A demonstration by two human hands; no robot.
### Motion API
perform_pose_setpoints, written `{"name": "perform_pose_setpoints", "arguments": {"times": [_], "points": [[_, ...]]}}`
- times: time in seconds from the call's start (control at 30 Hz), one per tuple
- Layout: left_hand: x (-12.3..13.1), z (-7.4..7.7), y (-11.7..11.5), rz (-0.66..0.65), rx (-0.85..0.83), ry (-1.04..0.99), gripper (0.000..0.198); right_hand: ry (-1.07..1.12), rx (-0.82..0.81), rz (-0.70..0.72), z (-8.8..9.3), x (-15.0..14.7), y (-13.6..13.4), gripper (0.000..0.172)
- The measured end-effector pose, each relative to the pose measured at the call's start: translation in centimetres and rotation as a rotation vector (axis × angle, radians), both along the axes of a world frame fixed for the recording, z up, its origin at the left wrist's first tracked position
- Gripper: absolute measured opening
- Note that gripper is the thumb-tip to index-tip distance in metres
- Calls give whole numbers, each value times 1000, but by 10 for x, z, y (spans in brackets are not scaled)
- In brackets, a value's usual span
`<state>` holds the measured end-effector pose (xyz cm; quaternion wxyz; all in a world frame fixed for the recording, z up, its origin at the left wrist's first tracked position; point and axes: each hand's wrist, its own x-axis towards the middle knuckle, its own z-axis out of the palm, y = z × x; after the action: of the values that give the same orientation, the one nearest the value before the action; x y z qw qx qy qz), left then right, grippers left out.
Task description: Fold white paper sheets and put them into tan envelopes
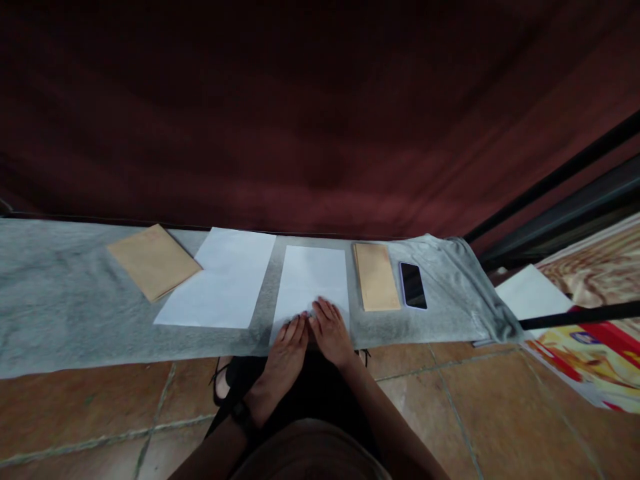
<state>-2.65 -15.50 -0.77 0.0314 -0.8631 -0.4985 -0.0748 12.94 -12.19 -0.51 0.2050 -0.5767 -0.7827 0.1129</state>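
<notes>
A white sheet of paper lies in front of me, its near part under my hands. My left hand and my right hand meet at its near edge, fingers close together and bent over the paper. Their fingertips almost touch at the middle of the sheet. The left thumb is hidden, and exactly how the edge is bent between the hands cannot be made out. Left of it lies a larger-looking white sheet, partly under a brown envelope. On the right is a stack of brown envelopes.
A phone with a dark screen lies right of the envelopes. Grey cloth covers the narrow table, with a dark red curtain behind it. Black bars and a colourful box stand at the right.
</notes>
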Motion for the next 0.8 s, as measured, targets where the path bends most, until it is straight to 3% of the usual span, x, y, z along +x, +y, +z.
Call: {"name": "perform_pose_setpoints", "arguments": {"times": [0.13,0.23,0.47,0.8], "points": [[-2,10,0,35,-78,-123,53,23,-9,6,-1,-1,8,44],[6,15,13,76,-78,-232,55,19,-4,36,-4,0,11,45],[12,1,61,83,-63,-238,60,-188,72,30,-12,-11,10,61],[-4,-10,53,391,20,-267,60,-163,166,-236,-23,10,7,60]]}}
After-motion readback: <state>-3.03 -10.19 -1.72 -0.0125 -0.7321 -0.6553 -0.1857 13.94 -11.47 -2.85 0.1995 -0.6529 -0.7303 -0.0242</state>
